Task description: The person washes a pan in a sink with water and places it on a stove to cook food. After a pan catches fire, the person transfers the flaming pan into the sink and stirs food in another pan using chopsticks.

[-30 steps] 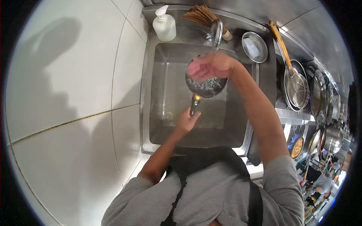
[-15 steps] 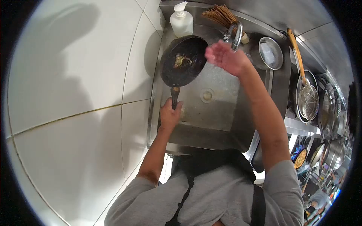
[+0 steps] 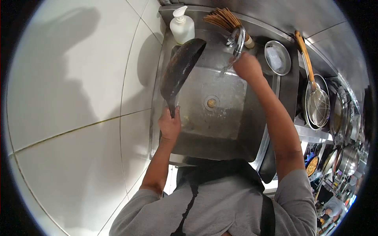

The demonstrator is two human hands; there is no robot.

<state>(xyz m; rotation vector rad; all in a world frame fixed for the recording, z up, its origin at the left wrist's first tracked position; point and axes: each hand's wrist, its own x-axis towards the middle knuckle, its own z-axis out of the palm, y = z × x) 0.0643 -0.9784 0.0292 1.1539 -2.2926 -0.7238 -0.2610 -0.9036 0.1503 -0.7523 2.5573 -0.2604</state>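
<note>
My left hand (image 3: 170, 125) grips the handle of a dark frying pan (image 3: 180, 71) over the left side of the steel sink. The pan is tipped steeply on its side, so its inside is mostly hidden. At the metal faucet (image 3: 240, 39), my right hand (image 3: 248, 66) is against or just beside the spout's end, back of the hand up. Its fingers are curled under and out of sight. A blurred splash of water shows left of it. Yellowish bits lie at the drain (image 3: 211, 103) in the sink (image 3: 220, 129).
A white pump bottle (image 3: 182, 26) stands at the back left, and a bamboo brush (image 3: 224, 19) lies behind the faucet. To the right are a metal bowl (image 3: 277, 58), a wire skimmer (image 3: 319, 106) and stacked pans. White tiled wall (image 3: 78, 86) borders the left.
My left hand has turned the pan from showing its inside to standing on edge. My right hand, spread before, has moved right with fingers curled. The drain now looks more yellow-brown.
</note>
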